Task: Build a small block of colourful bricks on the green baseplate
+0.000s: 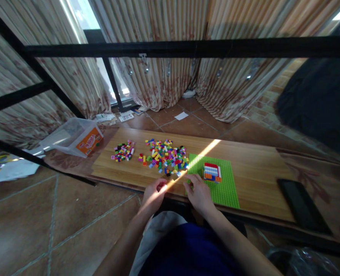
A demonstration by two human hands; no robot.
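My left hand (154,194) rests at the front edge of the wooden board, its fingers curled in and thumb close to the index finger. Whatever it may pinch is too small to make out. Over the left part of the green baseplate (229,188) is my right hand (200,194), thumb and fingers apart with nothing visible between them. Just beyond its fingers, a small built block of toy bricks (212,172) in red, white, blue and orange sits on the baseplate. A large pile of loose toy bricks (161,155) lies ahead of both hands.
A smaller brick pile (124,151) is on the board's left side. Farther left stands a clear plastic box (72,134) with an orange label. A dark flat object (303,205) lies at the right end. A black metal bar (170,50) crosses in front, with curtains behind.
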